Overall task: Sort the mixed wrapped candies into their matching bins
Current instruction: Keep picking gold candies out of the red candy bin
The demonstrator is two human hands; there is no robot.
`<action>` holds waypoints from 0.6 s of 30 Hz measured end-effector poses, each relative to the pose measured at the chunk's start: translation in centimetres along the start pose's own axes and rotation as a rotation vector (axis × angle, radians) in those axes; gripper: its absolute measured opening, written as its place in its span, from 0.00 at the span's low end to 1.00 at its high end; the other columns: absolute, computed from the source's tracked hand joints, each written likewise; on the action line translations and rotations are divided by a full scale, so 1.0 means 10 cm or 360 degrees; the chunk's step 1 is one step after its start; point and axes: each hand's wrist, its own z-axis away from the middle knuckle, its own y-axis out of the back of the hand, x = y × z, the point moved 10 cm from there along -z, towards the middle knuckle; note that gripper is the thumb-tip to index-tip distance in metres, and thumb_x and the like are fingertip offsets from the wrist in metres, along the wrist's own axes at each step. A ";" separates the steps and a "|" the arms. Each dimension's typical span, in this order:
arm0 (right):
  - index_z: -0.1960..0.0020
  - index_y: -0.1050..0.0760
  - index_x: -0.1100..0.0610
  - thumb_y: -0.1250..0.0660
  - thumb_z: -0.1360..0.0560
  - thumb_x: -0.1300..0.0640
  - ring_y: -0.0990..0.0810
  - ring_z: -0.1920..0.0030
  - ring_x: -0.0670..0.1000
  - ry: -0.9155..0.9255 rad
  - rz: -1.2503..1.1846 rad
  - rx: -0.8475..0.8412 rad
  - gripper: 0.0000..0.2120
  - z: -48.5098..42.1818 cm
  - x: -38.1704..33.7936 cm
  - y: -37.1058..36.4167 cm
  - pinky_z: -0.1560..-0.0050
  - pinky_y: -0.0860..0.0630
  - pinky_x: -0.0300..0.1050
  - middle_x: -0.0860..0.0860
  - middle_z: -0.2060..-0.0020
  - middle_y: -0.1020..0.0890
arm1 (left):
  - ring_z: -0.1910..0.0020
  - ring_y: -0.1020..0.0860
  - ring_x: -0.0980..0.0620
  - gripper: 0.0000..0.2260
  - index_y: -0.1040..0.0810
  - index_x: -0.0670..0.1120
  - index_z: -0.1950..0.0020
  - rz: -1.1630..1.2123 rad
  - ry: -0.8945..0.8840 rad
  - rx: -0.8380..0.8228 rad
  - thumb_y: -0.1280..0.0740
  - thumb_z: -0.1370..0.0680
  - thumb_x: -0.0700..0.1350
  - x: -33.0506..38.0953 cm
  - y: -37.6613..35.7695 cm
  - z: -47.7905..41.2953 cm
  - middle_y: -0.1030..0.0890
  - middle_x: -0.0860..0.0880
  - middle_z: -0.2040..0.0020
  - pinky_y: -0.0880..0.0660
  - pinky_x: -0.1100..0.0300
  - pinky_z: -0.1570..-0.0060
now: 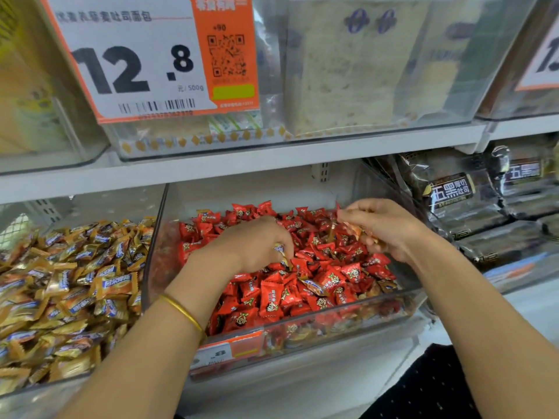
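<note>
- Starting at the far left, a clear bin of gold-wrapped candies (60, 291) sat on the lower shelf level, heaped close to its rim; the wrappers bore a blue band.
- Above it, a white shelf board (242, 166) ran across the whole view and carried clear upper bins. A large price card (136, 55) reading 12.8, with an orange border, a barcode and a QR code, was fixed to the front of one.
- The middle bin (302, 326), clear plastic and just beside the gold one, held red-wrapped candies (272, 297); a small orange price label (230, 352) was on its front wall.
- The left hand (257, 240), with a gold bangle (181, 309) at the wrist, was down on the red heap, fingers curled, pinching a stray gold candy (281, 251) at the fingertips.
- Another gold-and-blue candy (313, 286) lay among the red ones near the bin's front.
- The right hand (384, 225) hovered over the bin's back right corner, fingers curled round a few gold-orange wrappers (361, 231); blur prevented a count.
- Pale sliced bread packs (341, 71) filled the upper bin above.
- Dark packaged loaves (453, 195) were stacked to the right of the red bin.
- A dark dotted garment (438, 385) showed at the lower right.
</note>
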 end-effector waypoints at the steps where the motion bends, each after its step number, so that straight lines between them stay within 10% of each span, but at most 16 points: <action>1: 0.61 0.24 0.56 0.29 0.27 0.54 0.36 0.78 0.45 0.0013 0.0170 0.0018 0.07 0.02 0.00 0.03 0.81 0.40 0.35 0.50 0.73 0.28 | 0.46 0.29 0.52 0.10 0.22 0.55 0.42 -0.0037 0.0024 0.0006 0.33 0.23 0.49 -0.01 0.00 -0.01 0.35 0.54 0.52 0.33 0.60 0.46; 7: 0.56 0.17 0.54 0.31 0.28 0.61 0.35 0.78 0.45 0.0042 0.0872 -0.0298 0.05 0.05 0.03 -0.32 0.77 0.36 0.36 0.50 0.73 0.25 | 0.45 0.28 0.51 0.10 0.22 0.54 0.45 -0.0167 0.0104 0.0083 0.31 0.25 0.51 -0.05 0.01 -0.07 0.32 0.53 0.50 0.29 0.58 0.48; 13: 0.51 0.18 0.54 0.35 0.24 0.62 0.29 0.78 0.33 0.0248 0.0869 0.0053 0.08 -0.11 -0.17 -0.08 0.70 0.33 0.27 0.37 0.76 0.24 | 0.53 0.26 0.50 0.09 0.26 0.47 0.49 0.0443 0.0162 0.0472 0.33 0.24 0.51 -0.21 0.29 -0.08 0.24 0.48 0.49 0.32 0.60 0.57; 18: 0.47 0.18 0.48 0.29 0.28 0.60 0.27 0.35 0.48 0.0200 0.1341 -0.0320 0.11 -0.11 0.02 -0.30 0.34 0.33 0.42 0.47 0.37 0.24 | 0.65 0.30 0.56 0.09 0.25 0.45 0.49 0.1285 0.0313 0.0451 0.37 0.22 0.51 -0.24 0.22 -0.10 0.28 0.52 0.63 0.34 0.64 0.68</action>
